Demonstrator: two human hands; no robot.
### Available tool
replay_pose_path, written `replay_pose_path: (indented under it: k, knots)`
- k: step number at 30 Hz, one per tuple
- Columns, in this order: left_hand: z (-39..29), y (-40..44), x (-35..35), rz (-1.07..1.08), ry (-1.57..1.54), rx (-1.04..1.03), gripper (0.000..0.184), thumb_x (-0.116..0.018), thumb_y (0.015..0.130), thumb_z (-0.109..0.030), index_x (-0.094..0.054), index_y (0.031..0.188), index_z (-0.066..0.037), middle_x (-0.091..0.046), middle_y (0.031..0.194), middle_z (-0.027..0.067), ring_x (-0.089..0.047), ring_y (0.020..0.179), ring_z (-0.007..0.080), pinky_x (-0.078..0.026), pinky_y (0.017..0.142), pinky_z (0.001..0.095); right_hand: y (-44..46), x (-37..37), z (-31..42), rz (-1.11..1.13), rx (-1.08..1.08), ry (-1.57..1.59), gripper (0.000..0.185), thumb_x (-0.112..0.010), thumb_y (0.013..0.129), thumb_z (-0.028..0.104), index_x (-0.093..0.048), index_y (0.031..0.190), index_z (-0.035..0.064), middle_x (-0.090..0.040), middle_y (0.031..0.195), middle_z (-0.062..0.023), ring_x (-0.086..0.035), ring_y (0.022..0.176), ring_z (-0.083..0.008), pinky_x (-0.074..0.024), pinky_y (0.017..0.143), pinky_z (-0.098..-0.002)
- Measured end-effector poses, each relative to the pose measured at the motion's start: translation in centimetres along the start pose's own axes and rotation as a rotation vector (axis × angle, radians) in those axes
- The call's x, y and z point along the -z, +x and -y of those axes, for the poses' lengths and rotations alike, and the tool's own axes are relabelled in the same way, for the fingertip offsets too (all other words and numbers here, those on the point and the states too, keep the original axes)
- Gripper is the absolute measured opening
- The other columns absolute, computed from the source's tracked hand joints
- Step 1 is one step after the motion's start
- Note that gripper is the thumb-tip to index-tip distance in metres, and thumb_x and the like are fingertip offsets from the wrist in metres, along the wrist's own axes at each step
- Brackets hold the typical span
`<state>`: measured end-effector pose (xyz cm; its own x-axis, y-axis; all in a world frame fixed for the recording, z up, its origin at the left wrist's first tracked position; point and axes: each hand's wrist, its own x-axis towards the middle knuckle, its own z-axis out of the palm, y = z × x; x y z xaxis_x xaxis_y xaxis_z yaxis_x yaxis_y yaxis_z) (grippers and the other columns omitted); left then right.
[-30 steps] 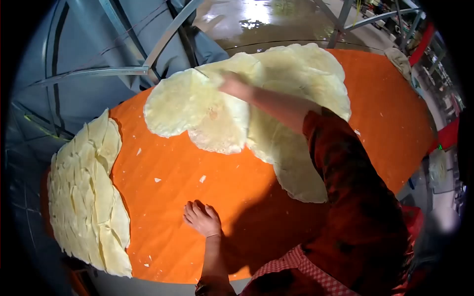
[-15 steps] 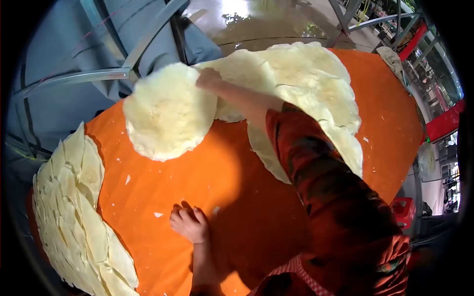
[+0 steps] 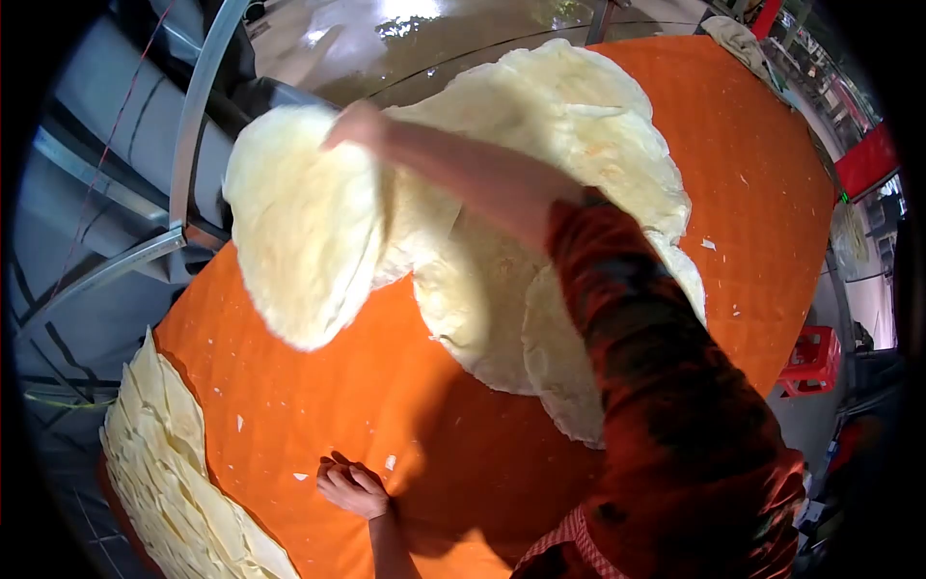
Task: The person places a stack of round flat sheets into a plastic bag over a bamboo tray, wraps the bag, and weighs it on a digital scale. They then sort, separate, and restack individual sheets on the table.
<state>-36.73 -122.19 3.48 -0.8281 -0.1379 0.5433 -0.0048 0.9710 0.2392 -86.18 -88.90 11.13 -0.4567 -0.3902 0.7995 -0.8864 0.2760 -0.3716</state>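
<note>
My right hand (image 3: 359, 128) is stretched far out over the orange table (image 3: 309, 396), its fingers closed on the upper edge of a round, pale flatbread (image 3: 299, 227). That flatbread hangs tilted, its lower edge over the orange surface. Beside it, more thin flatbreads (image 3: 569, 116) lie overlapping across the far middle of the table, partly hidden under my right arm. My left hand (image 3: 353, 487) rests on the orange surface near the front, its fingers curled; whether anything is under them is hidden.
A big overlapping pile of folded flatbreads (image 3: 164, 463) covers the left end of the table. Metal frame bars (image 3: 198, 125) and grey sheeting stand beyond the left edge. A cloth (image 3: 738, 43) lies at the far right corner. A red stool (image 3: 813, 362) stands at right.
My right hand has moved left from the spread flatbreads, lifting one and carrying it with it. My left hand stays near the front of the table. The view has shifted.
</note>
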Motion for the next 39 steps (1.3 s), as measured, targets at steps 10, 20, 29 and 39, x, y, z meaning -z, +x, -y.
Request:
replay_pose_path:
  k: [10,20,29,39]
  knots:
    - [0.2,0.0,-0.1,0.025,0.047,0.021,0.037,-0.043,0.090,-0.036,-0.053,0.085,-0.001,-0.052,0.101,0.0205,-0.049,0.094,0.0388,-0.038,0.080,0.0500,-8.8,10.3,1.5,0.446,-0.862,-0.195,0.033,-0.070,0.067,0.023,-0.069,0.096,0.0080,-0.064,0.106,-0.0127,-0.060,0.097,-0.0263,-0.0476,0.083,-0.0373]
    - [1.5,-1.2,-0.1,0.072,0.126,-0.010,0.042,-0.040,0.090,-0.044,-0.055,0.089,-0.006,-0.055,0.106,0.0159,-0.050,0.095,0.0371,-0.039,0.078,0.0505,3.4,22.5,25.4,0.365,-0.734,0.464,0.021,-0.064,0.079,0.020,-0.068,0.091,0.0036,-0.067,0.090,-0.0059,-0.063,0.089,-0.0195,-0.0488,0.070,-0.0342]
    - [3.0,-1.7,-0.6,0.072,0.226,0.016,0.035,-0.045,0.086,-0.039,-0.056,0.093,-0.007,-0.054,0.109,0.0135,-0.049,0.098,0.0355,-0.040,0.082,0.0507,-30.2,34.5,35.3,-0.027,-1.448,0.175,0.035,-0.064,0.066,0.004,-0.066,0.100,-0.0011,-0.066,0.094,-0.0078,-0.061,0.090,-0.0169,-0.0506,0.078,-0.0310]
    - [4.5,-1.8,-1.3,0.052,0.248,0.017,0.033,-0.048,0.084,-0.034,-0.057,0.101,-0.007,-0.054,0.107,0.0142,-0.051,0.096,0.0361,-0.041,0.079,0.0508,-35.2,33.4,35.5,0.012,-1.683,0.004,0.068,-0.074,0.062,0.014,-0.052,0.125,-0.0012,-0.059,0.117,-0.0136,-0.056,0.110,-0.0255,-0.0437,0.095,-0.0356]
